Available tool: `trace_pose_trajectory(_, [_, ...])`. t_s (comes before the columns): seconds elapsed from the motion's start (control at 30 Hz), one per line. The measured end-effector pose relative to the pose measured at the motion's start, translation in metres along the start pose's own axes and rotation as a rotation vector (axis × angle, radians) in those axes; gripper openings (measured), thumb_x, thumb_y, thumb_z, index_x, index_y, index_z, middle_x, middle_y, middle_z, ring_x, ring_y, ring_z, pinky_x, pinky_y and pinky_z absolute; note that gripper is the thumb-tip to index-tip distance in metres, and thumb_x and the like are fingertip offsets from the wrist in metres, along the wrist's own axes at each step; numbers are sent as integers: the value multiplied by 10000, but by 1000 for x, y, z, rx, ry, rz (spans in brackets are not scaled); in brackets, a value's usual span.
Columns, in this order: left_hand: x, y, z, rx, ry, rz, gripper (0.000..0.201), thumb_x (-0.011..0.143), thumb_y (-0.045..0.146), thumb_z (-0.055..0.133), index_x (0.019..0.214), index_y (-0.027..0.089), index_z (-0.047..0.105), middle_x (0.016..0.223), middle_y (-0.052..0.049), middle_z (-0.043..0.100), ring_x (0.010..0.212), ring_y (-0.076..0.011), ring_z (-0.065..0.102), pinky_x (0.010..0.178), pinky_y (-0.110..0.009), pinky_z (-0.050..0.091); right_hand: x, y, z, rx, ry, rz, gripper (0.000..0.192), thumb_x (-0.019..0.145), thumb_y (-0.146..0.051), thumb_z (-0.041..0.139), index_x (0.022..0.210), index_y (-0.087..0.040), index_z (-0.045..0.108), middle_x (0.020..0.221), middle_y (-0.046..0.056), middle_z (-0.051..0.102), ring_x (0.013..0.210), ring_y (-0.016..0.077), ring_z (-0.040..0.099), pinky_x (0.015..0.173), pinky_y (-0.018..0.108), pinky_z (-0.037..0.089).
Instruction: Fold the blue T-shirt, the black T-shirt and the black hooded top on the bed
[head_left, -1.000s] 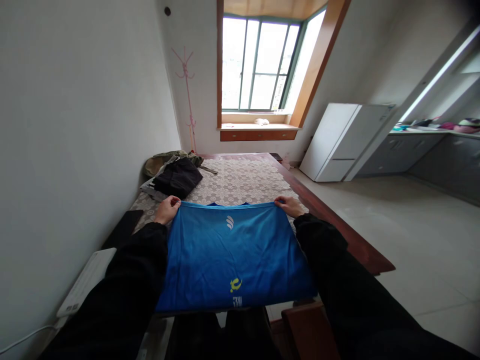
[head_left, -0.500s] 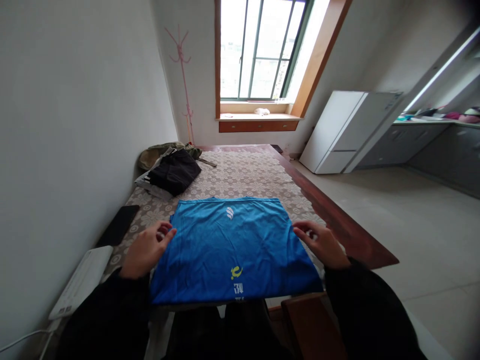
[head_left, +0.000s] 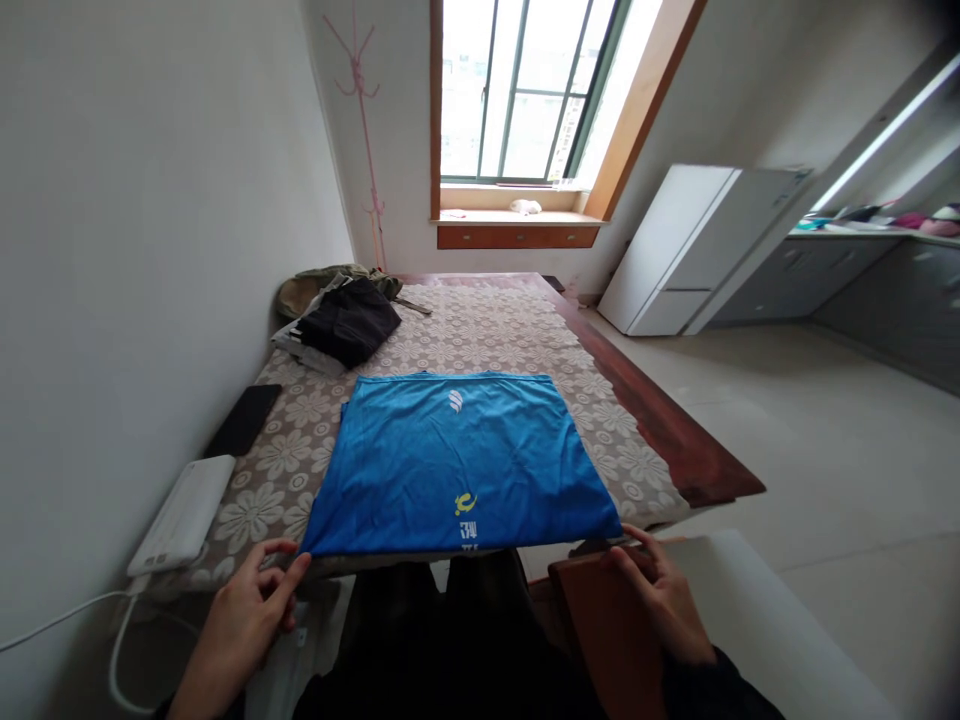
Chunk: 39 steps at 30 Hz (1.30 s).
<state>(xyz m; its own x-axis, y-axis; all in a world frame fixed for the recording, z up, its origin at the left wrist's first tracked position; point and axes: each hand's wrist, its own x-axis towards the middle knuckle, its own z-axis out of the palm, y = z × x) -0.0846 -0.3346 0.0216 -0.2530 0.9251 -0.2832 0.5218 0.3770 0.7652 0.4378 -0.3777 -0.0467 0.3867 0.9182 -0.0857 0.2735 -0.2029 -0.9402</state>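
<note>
Lying on the flowered cloth [head_left: 495, 325] of the counter [head_left: 690, 465], a blue shirt [head_left: 420, 450] takes the lower middle of the frame; the left hand [head_left: 251, 602] is at its lower left corner, thumb and forefinger with their tips close together; the right hand [head_left: 666, 595] is at its lower right corner, its fingertips near each other also; whether the fingers of either hand are clamped on the shirt, I cannot tell; a white device [head_left: 184, 515] lies at the lower left, dark clothes [head_left: 352, 322] farther up.
</note>
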Motion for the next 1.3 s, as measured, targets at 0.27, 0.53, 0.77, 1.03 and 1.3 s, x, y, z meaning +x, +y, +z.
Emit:
trace_pose_trajectory(0.27, [-4, 2, 12, -310, -86, -22, 659, 688, 786, 675, 1030, 229, 595, 547, 23, 625, 440, -232, 644, 404, -296, 471, 14, 18, -6, 294, -66, 122, 531, 768, -569, 796, 1152, -250, 614, 849, 57, 785, 720, 258, 735, 633, 334, 596])
trace_pose_trajectory(0.53, [-1, 9, 21, -445, -81, -39, 831, 661, 692, 774, 1271, 204, 489, 587, 25, 676, 426, -217, 651, 375, -252, 456, 24, 20, -9, 258, -102, 130, 503, 758, -572, 809, 1072, -215, 643, 832, 66, 783, 717, 231, 709, 657, 307, 566])
trace_pose_trajectory(0.77, [4, 5, 22, -503, -33, -12, 692, 668, 714, 757, 1075, 217, 501, 535, 35, 663, 389, -188, 607, 355, -235, 433, 27, 11, -10, 111, -76, 68, 462, 765, -603, 781, 971, -195, 711, 862, 62, 768, 815, 246, 711, 727, 299, 555])
trace_pose_trajectory(1.03, [2, 2, 6, -467, 64, 13, 550, 655, 652, 785, 954, 221, 622, 604, -1, 679, 490, -227, 654, 360, -274, 475, 23, 11, -14, 240, 31, 72, 406, 770, -579, 780, 902, -208, 686, 680, -15, 655, 634, 173, 586, 597, 264, 498])
trace_pose_trajectory(1.3, [-20, 2, -7, -659, 91, 31, 505, 651, 587, 854, 891, 213, 614, 580, 31, 644, 505, -152, 584, 456, -215, 487, -3, -9, -17, 454, 173, 57, 382, 712, -442, 872, 949, -256, 637, 754, -36, 674, 587, 116, 571, 532, 198, 496])
